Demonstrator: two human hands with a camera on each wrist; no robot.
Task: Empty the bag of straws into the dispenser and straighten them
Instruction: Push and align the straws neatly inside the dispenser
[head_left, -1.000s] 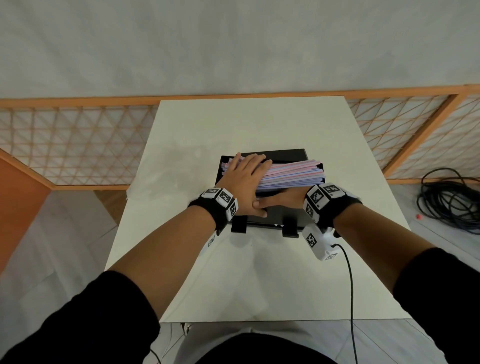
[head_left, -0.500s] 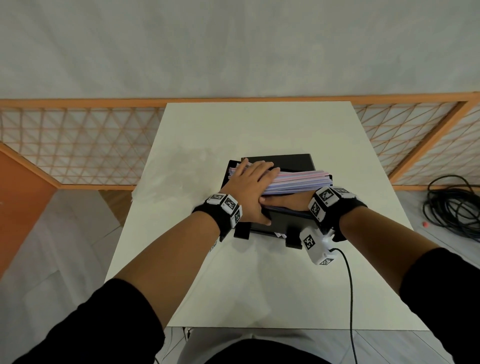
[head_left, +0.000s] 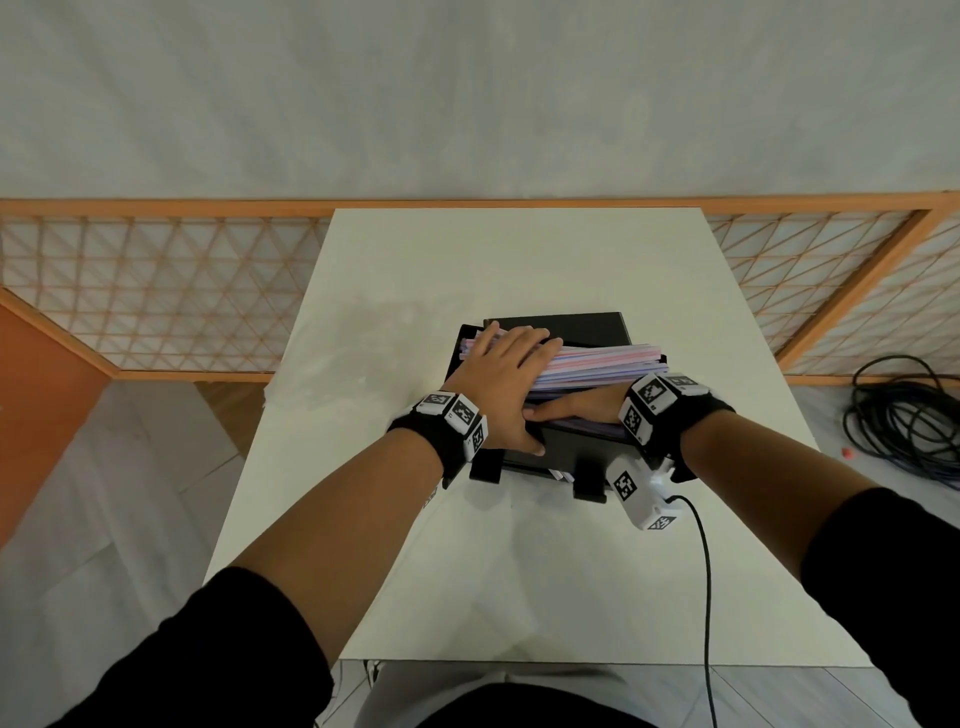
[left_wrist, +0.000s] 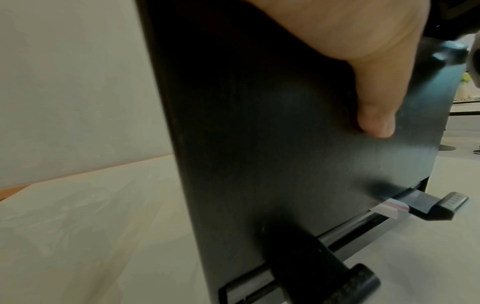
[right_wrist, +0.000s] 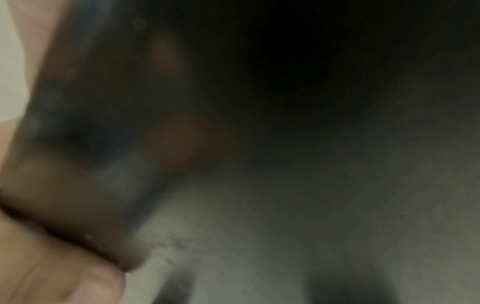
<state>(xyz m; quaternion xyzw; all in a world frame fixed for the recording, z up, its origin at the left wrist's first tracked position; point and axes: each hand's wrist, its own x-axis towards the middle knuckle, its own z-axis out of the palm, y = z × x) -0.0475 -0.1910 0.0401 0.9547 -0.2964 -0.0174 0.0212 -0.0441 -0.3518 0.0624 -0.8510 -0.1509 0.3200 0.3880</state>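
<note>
A black straw dispenser (head_left: 576, 449) stands mid-table with its lid (head_left: 571, 327) tipped open at the back. A stack of pastel straws (head_left: 602, 364) lies across its top, the right ends jutting past the wall. My left hand (head_left: 498, 379) lies flat on the left end of the stack. Its thumb (left_wrist: 374, 123) presses on the dispenser's front panel (left_wrist: 272, 144). My right hand (head_left: 576, 410) lies along the front of the stack, fingers straight and pointing left, tips tucked under the left hand. One straw (left_wrist: 389, 207) shows in the bottom slot. The right wrist view is dark and blurred.
The white table (head_left: 467, 260) is bare around the dispenser. A black cable (head_left: 704, 597) runs from my right wrist over the near edge. A wooden lattice rail (head_left: 156, 291) borders the back and sides. Coiled black cable (head_left: 904, 415) lies on the floor at right.
Both hands keep their places on the stack of straws. Only my head view has shifted slightly, so the table sits a little lower and further right.
</note>
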